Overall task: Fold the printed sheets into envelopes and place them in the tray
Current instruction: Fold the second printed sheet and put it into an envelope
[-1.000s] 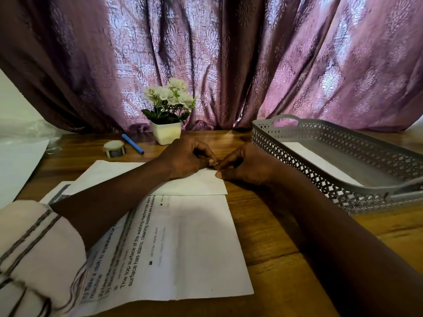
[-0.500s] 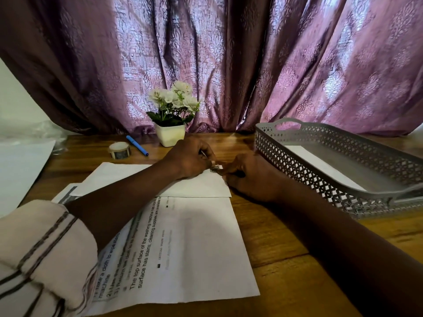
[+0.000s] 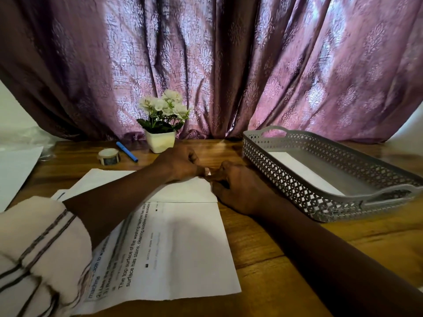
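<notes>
A printed sheet point(image 3: 183, 248) lies nearest on the worktop point(image 3: 274, 248), its far part folded over. At the fold's far right corner, the left hand point(image 3: 180, 164) and right hand point(image 3: 238, 186) pinch the paper with curled fingers. Farther right, a grey tray point(image 3: 297, 179) holds a white paper point(image 3: 304, 170).

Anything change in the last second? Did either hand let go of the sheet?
Barely. The right hand slid a little toward the person along the right edge of the folded sheet; the left hand kept its place. Both still pinch at the sheet's far right corner; nothing was let go. The tray, tape roll, pen and flowerpot stayed put.
</notes>
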Demonstrator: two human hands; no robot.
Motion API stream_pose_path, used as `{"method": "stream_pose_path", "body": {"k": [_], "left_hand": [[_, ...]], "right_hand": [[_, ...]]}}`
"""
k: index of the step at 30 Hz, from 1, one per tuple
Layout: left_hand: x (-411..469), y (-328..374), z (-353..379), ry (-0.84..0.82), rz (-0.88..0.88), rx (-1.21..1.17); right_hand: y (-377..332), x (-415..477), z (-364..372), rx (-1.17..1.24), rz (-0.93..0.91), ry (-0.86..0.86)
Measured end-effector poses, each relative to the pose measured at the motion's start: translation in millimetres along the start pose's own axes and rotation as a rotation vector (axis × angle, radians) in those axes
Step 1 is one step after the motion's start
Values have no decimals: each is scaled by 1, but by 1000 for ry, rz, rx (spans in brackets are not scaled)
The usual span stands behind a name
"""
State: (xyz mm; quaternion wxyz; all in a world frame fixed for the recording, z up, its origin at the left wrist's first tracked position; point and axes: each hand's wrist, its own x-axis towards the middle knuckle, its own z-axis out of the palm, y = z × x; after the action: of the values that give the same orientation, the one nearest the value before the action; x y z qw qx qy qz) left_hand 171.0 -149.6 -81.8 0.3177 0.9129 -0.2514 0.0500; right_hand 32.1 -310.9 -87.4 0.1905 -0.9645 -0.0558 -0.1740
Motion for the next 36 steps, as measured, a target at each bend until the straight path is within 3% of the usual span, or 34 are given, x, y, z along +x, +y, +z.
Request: {"method": "stream_pose_path", "body": {"k": [6, 11, 22, 30, 36], "left_hand": [[4, 9, 2, 43, -50, 163], [-1, -6, -5, -86, 51, -69], [-19, -6, -3, -83, 162, -46], [-30, -6, 3, 51, 237, -1], [-29, -1, -6, -96, 190, -47]], "right_hand": [[-6, -5, -5, -3, -21, -16], [-9, -9, -8, 17, -53, 35], [-9, -3, -1, -109, -29, 21], [-9, -1, 0, -179, -16, -48], [-12, -2, -2, -162, 3, -84]]}}
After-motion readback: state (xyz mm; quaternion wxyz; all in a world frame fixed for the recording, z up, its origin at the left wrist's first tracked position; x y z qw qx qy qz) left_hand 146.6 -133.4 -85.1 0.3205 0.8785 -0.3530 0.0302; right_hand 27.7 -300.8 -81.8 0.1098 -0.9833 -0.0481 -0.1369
